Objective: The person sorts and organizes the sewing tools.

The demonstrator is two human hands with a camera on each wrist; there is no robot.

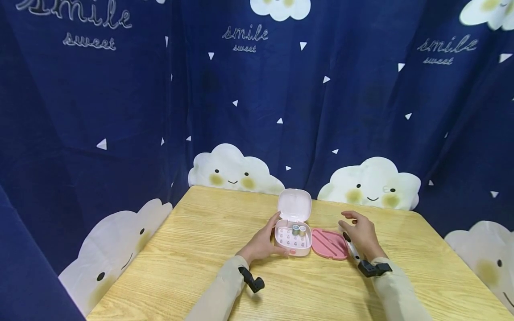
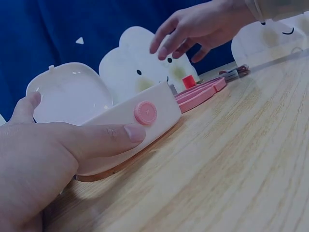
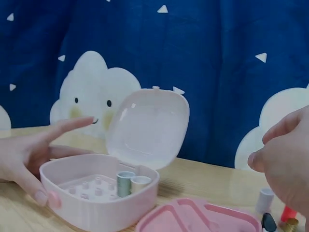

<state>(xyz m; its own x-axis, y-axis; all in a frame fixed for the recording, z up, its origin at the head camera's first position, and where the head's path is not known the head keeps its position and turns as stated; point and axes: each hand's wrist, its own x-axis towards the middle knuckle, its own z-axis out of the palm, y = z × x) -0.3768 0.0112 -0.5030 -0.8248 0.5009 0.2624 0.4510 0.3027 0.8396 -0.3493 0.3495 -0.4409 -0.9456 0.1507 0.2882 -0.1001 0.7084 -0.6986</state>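
Note:
A pale pink sewing box [image 1: 293, 249] stands on the table with its lid [image 1: 295, 204] raised. Two thread spools, one green [image 3: 125, 184] and one cream [image 3: 140, 183], stand side by side among its pegs. My left hand [image 1: 261, 240] holds the box from the left, thumb along the front near the round pink clasp [image 2: 146, 112]. My right hand [image 1: 362, 235] is raised above the table, right of the box, its fingers loosely bent with nothing visible between them. Under and beside it are a white spool [image 3: 264, 200], a red spool [image 3: 288, 213] and a gold one [image 3: 290, 225].
A darker pink compartment tray [image 1: 329, 244] lies against the box's right side. Right of the tray, a white-and-black tool [image 1: 351, 248] lies partly behind the right hand. A dark blue curtain [image 1: 257, 98] with cloud prints hangs behind the wooden table [image 1: 225, 214].

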